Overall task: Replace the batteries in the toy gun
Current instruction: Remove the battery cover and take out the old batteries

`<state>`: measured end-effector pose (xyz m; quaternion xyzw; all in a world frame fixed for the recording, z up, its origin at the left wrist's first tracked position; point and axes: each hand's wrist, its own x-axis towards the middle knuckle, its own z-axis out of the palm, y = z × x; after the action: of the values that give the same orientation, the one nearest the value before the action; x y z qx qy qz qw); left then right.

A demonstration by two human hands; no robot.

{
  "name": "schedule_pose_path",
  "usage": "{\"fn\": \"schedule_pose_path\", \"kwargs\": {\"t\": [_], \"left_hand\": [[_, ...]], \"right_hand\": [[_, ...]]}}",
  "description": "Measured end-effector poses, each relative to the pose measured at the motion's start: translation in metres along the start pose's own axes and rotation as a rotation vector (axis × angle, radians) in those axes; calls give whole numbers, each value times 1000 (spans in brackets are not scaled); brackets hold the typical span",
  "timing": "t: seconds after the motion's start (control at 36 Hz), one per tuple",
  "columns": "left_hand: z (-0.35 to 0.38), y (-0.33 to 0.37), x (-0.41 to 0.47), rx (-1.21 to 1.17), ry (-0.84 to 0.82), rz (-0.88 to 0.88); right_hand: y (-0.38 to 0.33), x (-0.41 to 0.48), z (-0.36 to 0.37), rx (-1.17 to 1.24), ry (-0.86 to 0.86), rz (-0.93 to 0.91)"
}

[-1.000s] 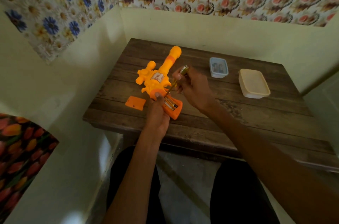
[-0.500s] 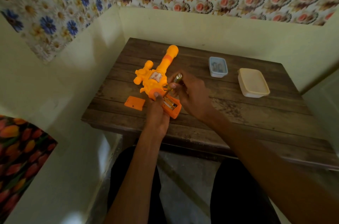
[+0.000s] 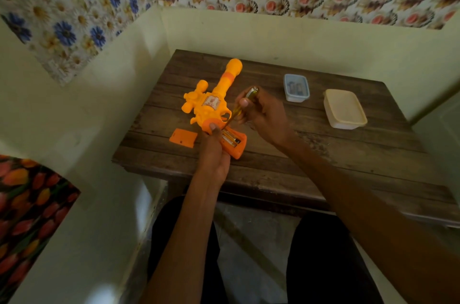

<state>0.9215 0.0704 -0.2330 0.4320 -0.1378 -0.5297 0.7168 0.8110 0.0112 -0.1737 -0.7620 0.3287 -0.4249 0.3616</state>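
Both my hands closed, arms reaching forward
Left hand (image 3: 213,154) gripping with thumb up; right hand (image 3: 263,114) curled, wrist bent inward

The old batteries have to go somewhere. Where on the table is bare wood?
Bare: the near right stretch of the table, below the cream lidded box, and the far left corner. Crowded: around the toy gun and battery cover.

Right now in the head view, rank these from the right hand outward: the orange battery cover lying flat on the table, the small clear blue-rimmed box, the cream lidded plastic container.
From the right hand:
1. Small clear blue-rimmed box, just beyond it, toward the wall.
2. Orange battery cover, across the toy gun, to the left.
3. Cream lidded plastic container, far right of the wooden table.
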Motion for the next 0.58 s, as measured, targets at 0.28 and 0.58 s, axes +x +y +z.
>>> {"fn": "schedule_pose_path", "kwargs": {"t": [0.28, 0.58], "left_hand": [[3, 1, -3, 25, 60, -52], [7, 7, -7, 6, 100, -135]], "right_hand": [[-3, 39, -9, -100, -242, 148], [-13, 90, 9, -216, -519, 309]]}}
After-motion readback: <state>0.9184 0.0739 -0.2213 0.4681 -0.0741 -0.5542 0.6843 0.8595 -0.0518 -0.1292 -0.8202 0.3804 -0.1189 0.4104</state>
